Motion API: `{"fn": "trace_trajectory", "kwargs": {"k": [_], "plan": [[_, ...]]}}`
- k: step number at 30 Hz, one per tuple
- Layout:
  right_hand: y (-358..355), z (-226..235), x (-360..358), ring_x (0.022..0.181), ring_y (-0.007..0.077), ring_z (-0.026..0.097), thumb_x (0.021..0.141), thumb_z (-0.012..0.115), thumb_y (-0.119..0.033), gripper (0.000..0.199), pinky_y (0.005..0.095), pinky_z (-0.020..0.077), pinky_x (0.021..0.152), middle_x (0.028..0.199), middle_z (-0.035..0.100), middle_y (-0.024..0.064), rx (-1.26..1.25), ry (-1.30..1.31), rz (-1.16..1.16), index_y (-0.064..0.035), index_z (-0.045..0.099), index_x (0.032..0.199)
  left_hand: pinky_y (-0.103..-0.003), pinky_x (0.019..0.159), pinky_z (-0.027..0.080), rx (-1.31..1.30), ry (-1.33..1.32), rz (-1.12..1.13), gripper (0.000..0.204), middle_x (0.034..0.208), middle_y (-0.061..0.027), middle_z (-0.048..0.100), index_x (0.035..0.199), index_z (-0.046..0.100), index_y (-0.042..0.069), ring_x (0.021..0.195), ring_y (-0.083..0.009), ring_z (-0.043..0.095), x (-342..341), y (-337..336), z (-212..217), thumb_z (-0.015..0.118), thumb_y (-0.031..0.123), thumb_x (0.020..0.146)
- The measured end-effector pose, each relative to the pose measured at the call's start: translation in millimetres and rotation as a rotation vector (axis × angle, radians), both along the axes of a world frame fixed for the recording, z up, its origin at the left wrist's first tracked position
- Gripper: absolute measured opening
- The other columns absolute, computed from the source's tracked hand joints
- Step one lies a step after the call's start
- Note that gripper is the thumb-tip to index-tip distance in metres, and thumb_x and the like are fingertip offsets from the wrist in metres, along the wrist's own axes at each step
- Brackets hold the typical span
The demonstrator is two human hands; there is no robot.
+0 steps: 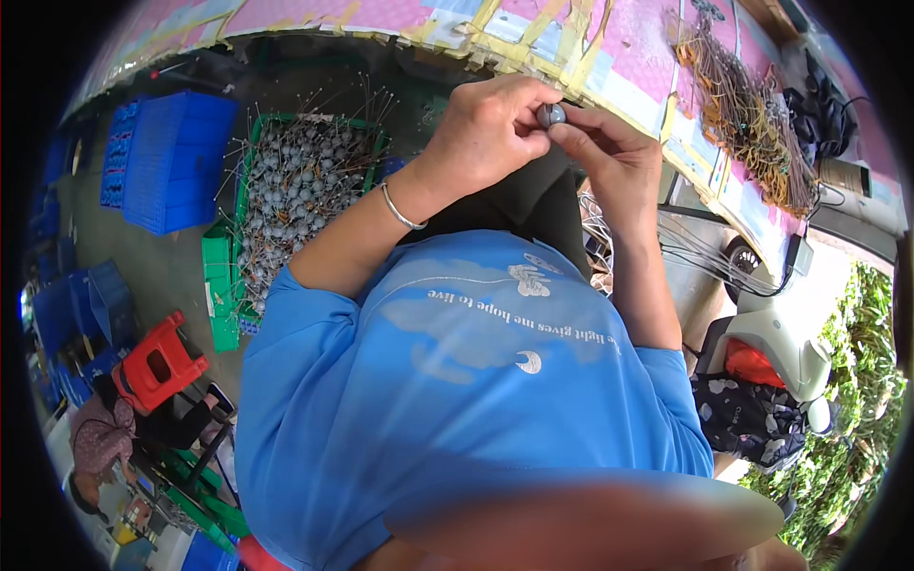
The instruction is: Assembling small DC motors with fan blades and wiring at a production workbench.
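A small round grey ball-shaped part point(550, 115) is pinched between my fingertips near the edge of the table. My left hand point(487, 133), with a silver bangle point(400, 209) on its wrist, grips it with thumb and forefinger from the left. From the right, my right hand point(614, 152) closes its thumb and forefinger at the same ball. Whether a wire or stem comes off the ball is too small to tell. Left of my arm, a green crate point(249, 164) is heaped with similar grey balls on thin wires point(309, 181).
The taped pink tabletop point(419, 19) runs across the far side, with bundled brown wires point(752, 124) on its right. Blue crates point(176, 162) and a red stool point(160, 364) stand at left, near another person point(103, 428). A scooter point(771, 343) is at right.
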State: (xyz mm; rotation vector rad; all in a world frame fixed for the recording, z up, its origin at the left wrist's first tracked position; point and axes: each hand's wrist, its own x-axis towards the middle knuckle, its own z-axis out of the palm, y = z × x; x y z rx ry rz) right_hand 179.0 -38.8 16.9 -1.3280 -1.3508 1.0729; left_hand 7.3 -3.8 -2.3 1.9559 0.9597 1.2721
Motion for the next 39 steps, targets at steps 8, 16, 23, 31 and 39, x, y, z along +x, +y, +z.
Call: {"fn": "trace_trajectory", "kwargs": {"k": [8, 16, 23, 31, 39], "plan": [[9.0, -17.7, 21.3, 0.098, 0.0189, 0.065, 0.091, 0.067, -0.011, 0.026, 0.0332, 0.0505, 0.089, 0.103, 0.07, 0.0113, -0.092, 0.564, 0.169, 0.0011, 0.066, 0.114, -0.027, 0.077, 0.059, -0.443, -0.336, -0.325, 0.045, 0.108, -0.0114, 0.069, 0.124, 0.061, 0.0, 0.09, -0.0163, 0.07, 8.2, -4.2, 9.3, 0.062, -0.015, 0.081], [17.4, -26.2, 11.9, 0.092, 0.021, 0.066, 0.095, 0.061, -0.012, 0.024, 0.0338, 0.053, 0.085, 0.099, 0.068, 0.0136, -0.138, 0.869, 0.077, 0.0057, 0.062, 0.111, -0.026, 0.078, 0.058, -0.232, -0.179, -0.146, 0.054, 0.091, -0.0109, 0.072, 0.13, 0.057, 0.001, 0.088, -0.0118, 0.069, 24.6, -6.7, 0.9, 0.074, -0.003, 0.079], [11.7, -42.9, 5.8, 0.099, 0.0189, 0.064, 0.094, 0.061, -0.007, 0.029, 0.0336, 0.0523, 0.089, 0.108, 0.067, 0.0131, -0.007, 0.82, -0.017, 0.0058, 0.058, 0.12, -0.024, 0.077, 0.058, -0.365, -0.304, -0.092, 0.04, 0.104, -0.0109, 0.07, 0.116, 0.061, -0.003, 0.087, -0.0131, 0.069, 27.8, -1.3, -8.0, 0.075, -0.004, 0.079], [-2.7, -30.5, 40.2, 0.098, 0.0199, 0.065, 0.085, 0.07, 0.001, 0.025, 0.0327, 0.0502, 0.092, 0.108, 0.068, 0.0128, 0.159, 0.408, 0.179, 0.0051, 0.066, 0.109, -0.025, 0.067, 0.059, -0.361, -0.385, -0.275, 0.018, 0.099, -0.0097, 0.068, 0.097, 0.066, -0.005, 0.078, -0.0123, 0.07, 7.5, -12.6, 3.5, 0.074, -0.001, 0.081], [-7.0, -13.3, 33.5, 0.093, 0.0184, 0.064, 0.083, 0.071, 0.0, 0.023, 0.0318, 0.0505, 0.086, 0.101, 0.068, 0.0122, 0.181, 0.357, 0.28, 0.0049, 0.067, 0.105, -0.021, 0.06, 0.056, -0.065, -0.184, -0.284, 0.023, 0.109, -0.0121, 0.065, 0.109, 0.066, -0.003, 0.072, -0.0111, 0.066, -5.7, -21.5, 12.8, 0.069, 0.004, 0.088]]}}
